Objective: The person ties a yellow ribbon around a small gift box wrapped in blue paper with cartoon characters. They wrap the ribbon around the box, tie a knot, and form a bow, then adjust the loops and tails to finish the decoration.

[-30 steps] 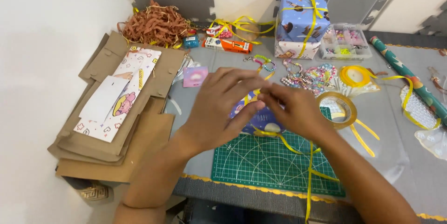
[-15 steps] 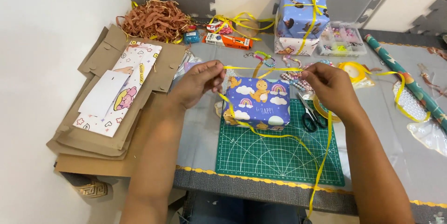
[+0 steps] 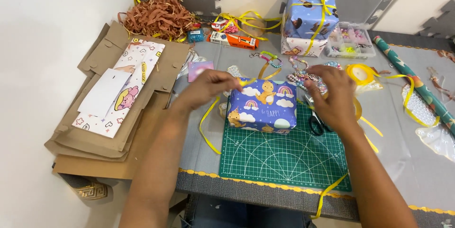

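Wrapped gift box (image 3: 263,105), blue paper w/ cartoon animals, rainbows & clouds, lies flat at the far edge of the green cutting mat (image 3: 284,154), mid tabletop (image 3: 429,176). Left hand (image 3: 208,88) hovers just left of the box's far-left corner, fingers pinched on a strand of yellow ribbon (image 3: 208,126); ribbon loops down off the hand across the grey cover beside the mat. Right hand (image 3: 332,93) is over the box's right side, fingers curled; looks like it pinches ribbon near the far-right corner, but the grip itself is blurred, so cannot tell for sure. More yellow ribbon trails under the right forearm & off the near tabletop edge.

Black-handled scissors (image 3: 316,123) lie just right of the box, partly under the right hand. Bead strings & bracelets (image 3: 296,74) lie just behind the box. Ribbon spool (image 3: 361,74) sits right of the right hand. Further back: two stacked wrapped boxes (image 3: 309,17) tied w/ yellow ribbon, a clear compartment box (image 3: 351,43) w/ its lid up, an orange carton (image 3: 233,41), a heap of brown paper shred (image 3: 159,18). Left side: flattened cardboard pieces (image 3: 102,133) w/ a patterned sheet & white card on top. Far right: roll of dark green wrapping paper (image 3: 417,86), lying diagonal.
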